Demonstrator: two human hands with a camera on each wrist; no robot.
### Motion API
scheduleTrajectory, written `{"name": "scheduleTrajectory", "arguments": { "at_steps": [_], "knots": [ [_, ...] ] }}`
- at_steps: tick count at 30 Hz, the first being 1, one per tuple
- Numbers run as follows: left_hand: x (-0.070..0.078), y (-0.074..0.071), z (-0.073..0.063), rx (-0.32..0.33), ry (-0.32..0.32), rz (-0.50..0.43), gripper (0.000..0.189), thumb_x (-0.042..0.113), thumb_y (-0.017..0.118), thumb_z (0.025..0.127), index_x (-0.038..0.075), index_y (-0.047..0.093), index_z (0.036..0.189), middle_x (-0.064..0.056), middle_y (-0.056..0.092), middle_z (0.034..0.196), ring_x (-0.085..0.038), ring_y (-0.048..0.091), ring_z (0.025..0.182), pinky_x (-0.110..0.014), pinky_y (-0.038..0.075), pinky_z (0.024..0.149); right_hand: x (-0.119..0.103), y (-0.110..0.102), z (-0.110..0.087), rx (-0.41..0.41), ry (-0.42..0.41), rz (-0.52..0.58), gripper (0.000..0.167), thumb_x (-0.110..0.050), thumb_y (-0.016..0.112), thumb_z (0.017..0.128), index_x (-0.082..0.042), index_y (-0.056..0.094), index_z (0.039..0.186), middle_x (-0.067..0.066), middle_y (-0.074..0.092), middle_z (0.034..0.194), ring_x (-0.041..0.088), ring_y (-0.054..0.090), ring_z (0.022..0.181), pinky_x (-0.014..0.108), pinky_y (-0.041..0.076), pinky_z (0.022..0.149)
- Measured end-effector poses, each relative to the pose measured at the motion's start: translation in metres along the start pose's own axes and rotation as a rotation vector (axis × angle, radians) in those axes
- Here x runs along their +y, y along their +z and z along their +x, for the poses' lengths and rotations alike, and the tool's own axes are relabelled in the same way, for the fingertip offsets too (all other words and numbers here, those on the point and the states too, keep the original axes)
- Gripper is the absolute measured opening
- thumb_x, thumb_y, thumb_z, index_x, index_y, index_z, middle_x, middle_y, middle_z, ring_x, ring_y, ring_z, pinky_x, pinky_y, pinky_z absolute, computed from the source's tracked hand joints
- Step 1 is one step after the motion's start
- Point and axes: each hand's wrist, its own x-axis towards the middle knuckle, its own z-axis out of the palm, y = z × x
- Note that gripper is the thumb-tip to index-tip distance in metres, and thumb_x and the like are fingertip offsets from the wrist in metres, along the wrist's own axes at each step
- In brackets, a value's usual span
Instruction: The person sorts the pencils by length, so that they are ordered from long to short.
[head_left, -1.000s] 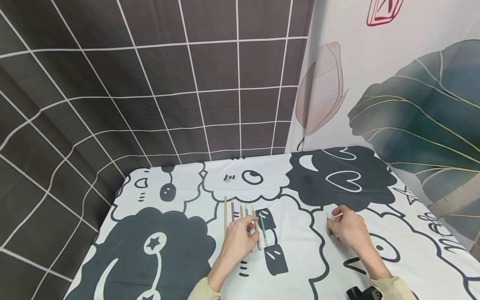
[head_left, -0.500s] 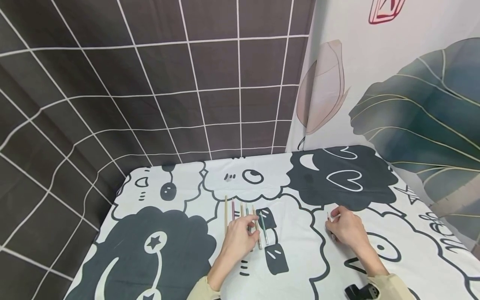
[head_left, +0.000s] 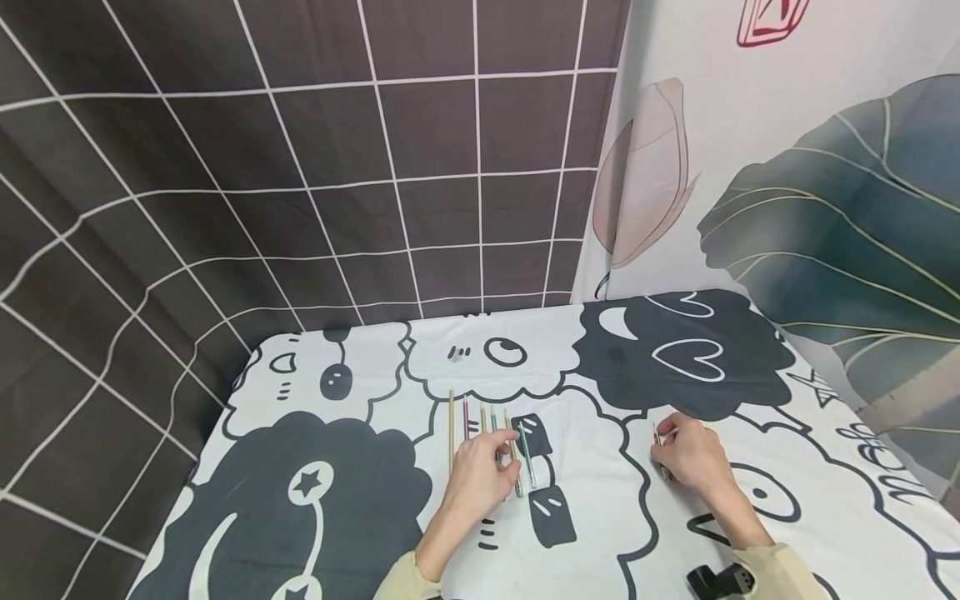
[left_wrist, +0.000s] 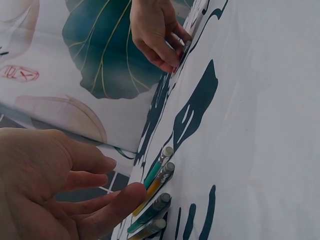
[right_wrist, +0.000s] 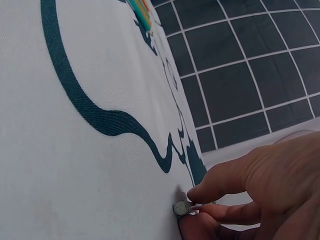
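Note:
Several coloured pencils lie roughly side by side on the patterned cloth in the head view, among them a gold pencil (head_left: pixel 452 421) at the left, a red pencil (head_left: pixel 466 417) and a green pencil (head_left: pixel 528 458) at the right. Over this row is my left hand (head_left: pixel 476 477), fingers relaxed and parted, hiding the middle of some pencils. The left wrist view shows their grey ends beyond the thumb (left_wrist: pixel 131 197), with nothing gripped. Farther right, my right hand (head_left: pixel 693 454) pinches a single pencil (right_wrist: pixel 182 208) between thumb and fingers, low at the cloth; its round grey end faces the right wrist camera.
The black-and-white cartoon cloth (head_left: pixel 600 533) covers the table. A dark grid-patterned curtain (head_left: pixel 337 167) hangs behind and to the left, and a leaf-print curtain (head_left: pixel 840 208) to the right. A black device (head_left: pixel 720 582) is by the right sleeve.
My right hand shifts very slightly left, and the tip of its pencil shows a little differently past the fingers. The left hand and the row of pencils stay in place.

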Motion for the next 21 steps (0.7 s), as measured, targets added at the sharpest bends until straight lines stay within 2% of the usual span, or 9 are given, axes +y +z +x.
{"name": "scheduleTrajectory", "arguments": {
  "at_steps": [13,21],
  "knots": [
    [-0.0007,-0.0005,-0.0005,0.016,0.011,0.002,0.033,-0.003,0.076,0.077,-0.003,0.072,0.11,-0.013,0.07,0.088,-0.004,0.062,0.062,-0.021,0.048,0.056,-0.0003,0.0029,0.0019,0.002,-0.021,-0.007,0.025,0.005,0.062,0.069,0.01,0.057,0.093,0.002,0.055,0.06,0.015,0.052,0.042,0.032,0.04,0.045],
    [0.0017,-0.0021,-0.0022,0.063,0.002,-0.032,0.035,-0.005,0.075,0.078,-0.005,0.069,0.113,-0.014,0.066,0.089,-0.007,0.064,0.063,-0.024,0.049,0.059,-0.0037,0.0021,0.0,-0.019,0.004,0.037,0.029,0.006,0.063,0.071,0.012,0.057,0.099,0.003,0.057,0.062,0.015,0.054,0.043,0.03,0.04,0.043]
  ]
}}
